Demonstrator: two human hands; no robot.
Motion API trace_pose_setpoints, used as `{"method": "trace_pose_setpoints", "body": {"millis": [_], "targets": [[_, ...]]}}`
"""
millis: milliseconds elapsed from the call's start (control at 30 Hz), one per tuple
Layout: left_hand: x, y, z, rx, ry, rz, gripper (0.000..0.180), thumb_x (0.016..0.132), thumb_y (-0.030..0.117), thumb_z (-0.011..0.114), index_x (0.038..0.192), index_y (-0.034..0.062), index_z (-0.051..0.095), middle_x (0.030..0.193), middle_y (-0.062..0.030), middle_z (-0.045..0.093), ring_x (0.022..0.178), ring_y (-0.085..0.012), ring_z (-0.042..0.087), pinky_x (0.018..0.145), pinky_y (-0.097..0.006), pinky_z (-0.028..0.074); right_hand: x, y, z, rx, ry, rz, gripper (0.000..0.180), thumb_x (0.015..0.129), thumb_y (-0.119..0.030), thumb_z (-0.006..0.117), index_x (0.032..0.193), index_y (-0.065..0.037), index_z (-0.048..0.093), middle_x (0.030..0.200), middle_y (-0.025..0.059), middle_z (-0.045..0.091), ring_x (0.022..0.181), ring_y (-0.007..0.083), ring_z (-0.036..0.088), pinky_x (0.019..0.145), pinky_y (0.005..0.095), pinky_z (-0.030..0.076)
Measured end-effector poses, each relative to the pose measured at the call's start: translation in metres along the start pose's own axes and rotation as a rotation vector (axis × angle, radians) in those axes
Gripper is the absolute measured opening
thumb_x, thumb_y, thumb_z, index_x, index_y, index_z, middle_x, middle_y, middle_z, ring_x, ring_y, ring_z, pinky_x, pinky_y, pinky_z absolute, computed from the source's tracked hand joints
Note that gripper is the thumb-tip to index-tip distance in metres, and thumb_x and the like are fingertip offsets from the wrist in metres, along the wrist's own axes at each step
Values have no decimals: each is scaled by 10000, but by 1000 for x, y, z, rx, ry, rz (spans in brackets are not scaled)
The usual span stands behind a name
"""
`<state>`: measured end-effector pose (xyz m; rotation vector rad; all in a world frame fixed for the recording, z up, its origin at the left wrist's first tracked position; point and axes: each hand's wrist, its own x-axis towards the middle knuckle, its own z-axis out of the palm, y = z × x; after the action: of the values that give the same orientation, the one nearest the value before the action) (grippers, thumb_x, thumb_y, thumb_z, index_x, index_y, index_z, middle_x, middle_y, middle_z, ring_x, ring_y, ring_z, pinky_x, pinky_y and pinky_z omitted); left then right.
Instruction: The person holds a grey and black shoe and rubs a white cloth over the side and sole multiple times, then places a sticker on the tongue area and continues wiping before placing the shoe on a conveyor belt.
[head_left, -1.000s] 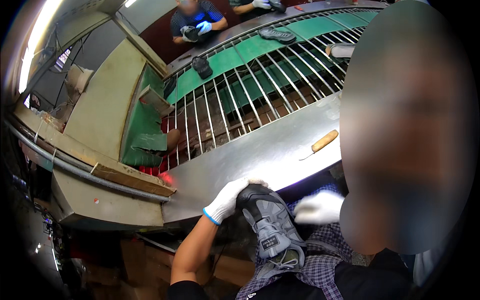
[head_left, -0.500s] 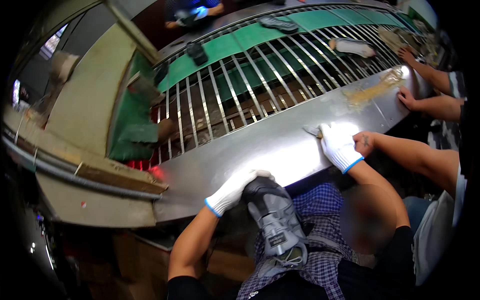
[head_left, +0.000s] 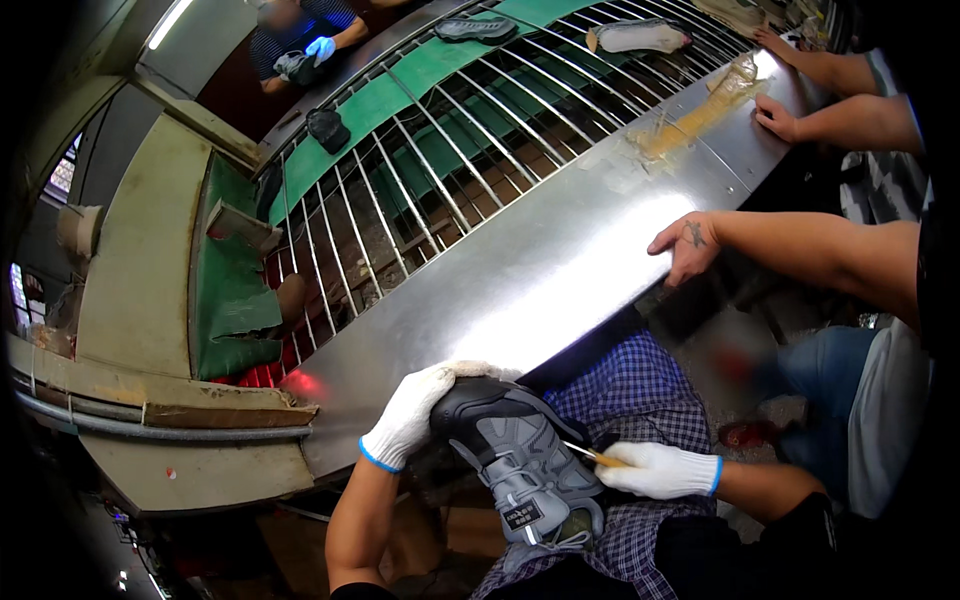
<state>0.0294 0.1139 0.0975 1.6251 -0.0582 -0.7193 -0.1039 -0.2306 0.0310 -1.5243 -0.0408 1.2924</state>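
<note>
A grey and black sneaker (head_left: 525,460) with pale laces lies over my lap, its toe against the bench edge. My left hand (head_left: 412,412), in a white knit glove with a blue cuff, is closed over the black toe end. In my right hand (head_left: 662,471), gloved the same way, is a small knife-like tool (head_left: 608,460) with a yellowish wooden handle. Its thin metal blade reaches the sneaker's side near the sole edge; the exact contact of the tip is hard to make out. A blue checked apron (head_left: 640,385) lies beneath the sneaker.
Ahead runs a metal bench (head_left: 480,300) beside a conveyor of metal rods (head_left: 440,180) with a green belt carrying shoe parts (head_left: 475,30). At right, a co-worker's hand (head_left: 690,250) rests on the bench edge. Another person (head_left: 310,45) stands across the line.
My right hand has come back from the bench to the sneaker's side, bringing the tool. The sneaker and my left hand have shifted slightly left in view as the view turned.
</note>
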Motion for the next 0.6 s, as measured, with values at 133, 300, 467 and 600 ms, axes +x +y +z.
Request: {"method": "trace_pose_setpoints", "body": {"millis": [133, 300, 467, 600], "targets": [[0, -3, 1, -60, -7, -16, 551, 1064, 353, 560, 1315, -124, 675, 1353, -263, 702, 1259, -330, 676, 1148, -439, 494, 22, -19, 2, 124, 85, -63, 531, 1076, -451, 579, 1296, 27, 647, 998, 143, 704, 921, 251, 686, 851, 413, 547], [-5, -11, -4, -38, -18, 0, 482, 1109, 287, 488, 1326, -90, 695, 1394, -216, 697, 1303, -303, 652, 1174, -419, 469, 23, -37, 5, -66, 274, -234, 546, 1066, -442, 594, 1363, 15, 628, 1064, 194, 741, 990, 316, 743, 889, 426, 572], [-2, -1, 7, -88, -33, -21, 479, 1083, 291, 550, 1305, -109, 690, 1351, -237, 712, 1258, -316, 676, 1155, -429, 488, 14, -70, 1, -201, 316, -266, 534, 1060, -435, 613, 1380, -7, 610, 1058, 226, 744, 980, 362, 763, 887, 452, 596], [1, -3, 4, -111, -45, -59, 466, 1095, 281, 538, 1307, -106, 689, 1357, -236, 712, 1270, -314, 672, 1160, -425, 485, 7, -97, -2, -441, 408, -329, 460, 1063, -383, 615, 1336, -14, 613, 998, 248, 734, 965, 387, 764, 856, 461, 602]]}}
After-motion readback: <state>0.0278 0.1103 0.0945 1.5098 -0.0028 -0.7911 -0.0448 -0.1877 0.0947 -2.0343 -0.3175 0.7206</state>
